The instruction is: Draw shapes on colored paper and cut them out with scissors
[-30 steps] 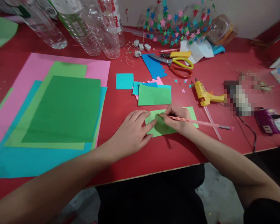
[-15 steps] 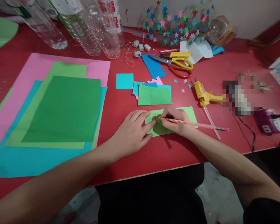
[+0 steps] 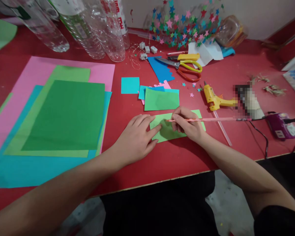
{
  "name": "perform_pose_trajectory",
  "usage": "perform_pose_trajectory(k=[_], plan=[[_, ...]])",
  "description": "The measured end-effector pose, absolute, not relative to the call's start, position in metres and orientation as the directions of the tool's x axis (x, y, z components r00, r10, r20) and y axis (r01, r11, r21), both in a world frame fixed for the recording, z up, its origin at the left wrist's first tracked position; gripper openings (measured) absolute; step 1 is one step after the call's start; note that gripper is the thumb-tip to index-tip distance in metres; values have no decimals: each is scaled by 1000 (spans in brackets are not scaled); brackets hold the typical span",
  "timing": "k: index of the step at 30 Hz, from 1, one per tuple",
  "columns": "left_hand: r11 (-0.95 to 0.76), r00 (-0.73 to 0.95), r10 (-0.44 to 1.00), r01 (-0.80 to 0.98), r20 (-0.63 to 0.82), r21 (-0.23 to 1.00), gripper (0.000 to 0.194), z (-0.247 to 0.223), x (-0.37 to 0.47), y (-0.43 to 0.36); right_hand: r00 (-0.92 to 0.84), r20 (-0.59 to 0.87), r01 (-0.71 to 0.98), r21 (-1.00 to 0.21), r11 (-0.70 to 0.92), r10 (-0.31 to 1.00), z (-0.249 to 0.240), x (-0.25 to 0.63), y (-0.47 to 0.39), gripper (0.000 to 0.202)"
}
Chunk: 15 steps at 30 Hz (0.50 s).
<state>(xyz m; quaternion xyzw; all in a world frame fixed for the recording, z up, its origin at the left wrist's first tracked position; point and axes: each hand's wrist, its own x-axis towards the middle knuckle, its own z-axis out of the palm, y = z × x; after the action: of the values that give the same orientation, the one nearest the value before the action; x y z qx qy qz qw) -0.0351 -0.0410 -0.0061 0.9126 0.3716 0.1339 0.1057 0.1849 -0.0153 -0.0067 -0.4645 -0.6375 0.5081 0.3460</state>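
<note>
swung nearer level than before, the pencil [image 3: 212,119] pinched in the right hand [image 3: 186,123] should mark cleaner if the spread left hand [image 3: 137,137] firmly pins the mid-frame green paper [image 3: 167,133].

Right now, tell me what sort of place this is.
Probably a craft workspace: overlapping colored sheets, scissors and a yellow glue gun lie on a red tabletop.

The red surface [image 3: 172,160] carries a pile of coloured sheets [image 3: 64,114] at left, clear bottles [image 3: 113,46] at upper left, a cyan rectangle [image 3: 130,85] and light green strip [image 3: 168,131] near centre, and a yellow glue gun [image 3: 212,97] right of centre.
</note>
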Motion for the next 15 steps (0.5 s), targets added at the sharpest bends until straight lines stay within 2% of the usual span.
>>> perform_pose_trajectory(k=[3,7,12,15], plan=[[-699,681,711,657,176,282,41,-8,-37,-41,-372,-55,292,-954,61,926,-8,184,-16,11],[-690,674,720,670,165,272,45,-9,-38,-40,-376,-9,341,-931,130,926,-7,184,-17,10],[-668,655,738,672,164,321,49,-10,-38,-39,-449,-7,398,-897,192,894,-2,185,-19,6],[-656,647,745,666,163,355,52,-11,-39,-37,-417,-28,435,-884,172,908,-1,185,-22,8]])
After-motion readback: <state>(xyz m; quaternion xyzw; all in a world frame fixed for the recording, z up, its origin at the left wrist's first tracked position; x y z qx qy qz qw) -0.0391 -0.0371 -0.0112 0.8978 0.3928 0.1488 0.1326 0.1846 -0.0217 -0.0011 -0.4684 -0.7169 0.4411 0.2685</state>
